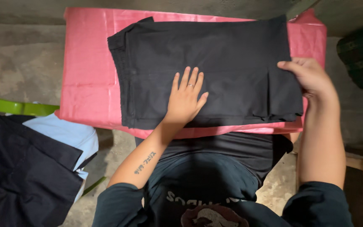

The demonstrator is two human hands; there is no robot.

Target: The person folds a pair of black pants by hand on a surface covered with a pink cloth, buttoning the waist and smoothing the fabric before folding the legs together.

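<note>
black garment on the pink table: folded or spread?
Folded. The black garment lies as a compact rectangle, layered edges at its right side, on the pink table.

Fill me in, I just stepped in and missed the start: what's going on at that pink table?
A person is handling a folded black garment lying on a pink-covered table. The left hand presses flat on the cloth, fingers spread, while the right hand grips its right edge. More dark and light blue clothes lie piled to the left, beside something green.
</note>
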